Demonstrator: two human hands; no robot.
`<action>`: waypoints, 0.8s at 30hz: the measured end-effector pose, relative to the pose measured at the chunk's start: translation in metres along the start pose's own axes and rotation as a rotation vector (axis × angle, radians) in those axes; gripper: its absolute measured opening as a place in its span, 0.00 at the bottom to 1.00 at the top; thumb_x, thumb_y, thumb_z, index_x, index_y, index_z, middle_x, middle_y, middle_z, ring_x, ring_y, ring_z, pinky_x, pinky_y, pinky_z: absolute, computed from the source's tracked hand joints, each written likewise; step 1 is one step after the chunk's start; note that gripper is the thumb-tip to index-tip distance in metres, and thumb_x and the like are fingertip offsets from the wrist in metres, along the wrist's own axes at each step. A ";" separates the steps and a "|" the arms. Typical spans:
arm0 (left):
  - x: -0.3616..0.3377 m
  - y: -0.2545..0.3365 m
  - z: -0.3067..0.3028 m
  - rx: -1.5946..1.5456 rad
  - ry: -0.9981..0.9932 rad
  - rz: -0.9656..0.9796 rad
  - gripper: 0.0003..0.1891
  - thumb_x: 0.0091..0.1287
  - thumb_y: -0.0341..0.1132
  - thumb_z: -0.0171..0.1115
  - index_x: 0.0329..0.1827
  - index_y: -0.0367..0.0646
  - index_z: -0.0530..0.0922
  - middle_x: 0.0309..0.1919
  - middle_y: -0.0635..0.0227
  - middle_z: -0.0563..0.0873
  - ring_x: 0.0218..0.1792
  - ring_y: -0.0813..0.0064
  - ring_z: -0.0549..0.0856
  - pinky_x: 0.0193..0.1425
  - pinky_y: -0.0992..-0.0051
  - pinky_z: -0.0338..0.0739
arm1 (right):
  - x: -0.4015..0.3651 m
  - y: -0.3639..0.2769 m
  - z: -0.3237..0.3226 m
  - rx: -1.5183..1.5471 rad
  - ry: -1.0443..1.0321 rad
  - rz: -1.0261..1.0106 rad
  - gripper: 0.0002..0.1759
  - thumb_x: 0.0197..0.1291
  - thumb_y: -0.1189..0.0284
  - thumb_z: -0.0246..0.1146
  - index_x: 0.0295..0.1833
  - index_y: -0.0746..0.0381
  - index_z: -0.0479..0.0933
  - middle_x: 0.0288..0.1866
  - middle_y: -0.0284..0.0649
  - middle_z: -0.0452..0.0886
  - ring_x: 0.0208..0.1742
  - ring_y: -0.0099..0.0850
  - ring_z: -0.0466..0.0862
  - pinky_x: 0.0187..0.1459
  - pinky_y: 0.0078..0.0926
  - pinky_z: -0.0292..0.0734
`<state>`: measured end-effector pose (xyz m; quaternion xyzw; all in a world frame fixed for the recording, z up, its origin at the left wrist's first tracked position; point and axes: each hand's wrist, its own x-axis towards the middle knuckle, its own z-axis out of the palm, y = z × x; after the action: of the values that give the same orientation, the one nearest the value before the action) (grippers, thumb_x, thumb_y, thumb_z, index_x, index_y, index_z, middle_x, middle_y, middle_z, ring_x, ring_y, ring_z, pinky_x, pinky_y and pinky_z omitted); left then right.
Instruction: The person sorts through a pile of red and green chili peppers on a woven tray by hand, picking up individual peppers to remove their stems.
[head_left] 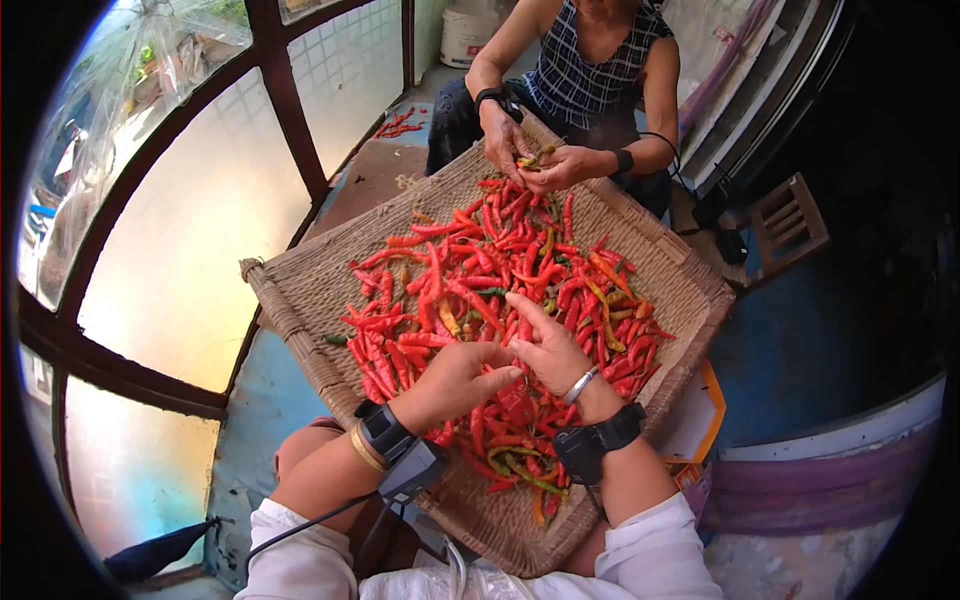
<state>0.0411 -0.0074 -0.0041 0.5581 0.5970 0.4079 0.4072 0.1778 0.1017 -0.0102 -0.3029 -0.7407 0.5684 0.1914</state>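
Note:
My left hand (pixel 455 385) is over the near middle of a heap of red chili peppers (pixel 480 265), thumb and forefinger apart and pointing right. Close beside it, my right hand (pixel 555 355) has its forefinger stretched out toward the far side and its thumb toward my left hand. No pepper shows clearly in either hand, though their lower fingers are partly hidden. Beneath them lie more red peppers, with a few yellow and green ones mixed in. All rest on a shallow woven tray (pixel 315 290) with a thick rim.
Across the tray sits another person (pixel 600 75), both hands pinching small peppers above its far edge. Framed panes (pixel 190 230) stand at left. A few peppers (pixel 400 125) lie on the floor beyond, near a white bucket (pixel 467 35). A wooden stool (pixel 785 225) is at right.

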 end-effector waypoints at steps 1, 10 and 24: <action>0.001 -0.001 0.001 -0.018 -0.071 -0.045 0.15 0.61 0.39 0.61 0.43 0.36 0.77 0.26 0.69 0.81 0.29 0.84 0.77 0.32 0.79 0.73 | 0.000 0.001 0.002 -0.041 0.040 -0.047 0.21 0.54 0.75 0.55 0.56 0.61 0.71 0.39 0.40 0.79 0.37 0.29 0.77 0.44 0.26 0.72; -0.003 -0.016 0.013 0.811 -0.192 0.293 0.12 0.52 0.30 0.55 0.40 0.41 0.74 0.43 0.59 0.74 0.32 0.57 0.81 0.33 0.64 0.77 | 0.009 -0.014 -0.022 0.564 0.163 -0.088 0.32 0.56 0.73 0.59 0.65 0.65 0.56 0.51 0.41 0.70 0.43 0.28 0.76 0.44 0.24 0.75; 0.002 0.004 -0.031 0.585 0.025 0.187 0.11 0.52 0.35 0.63 0.37 0.43 0.79 0.26 0.60 0.81 0.29 0.61 0.81 0.32 0.67 0.75 | -0.005 -0.007 -0.004 -0.055 -0.309 0.017 0.14 0.58 0.67 0.58 0.45 0.66 0.75 0.29 0.36 0.79 0.27 0.21 0.77 0.32 0.19 0.73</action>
<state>0.0134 -0.0063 0.0102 0.6991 0.6401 0.2612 0.1825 0.1822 0.1003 -0.0020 -0.2232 -0.7741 0.5892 0.0622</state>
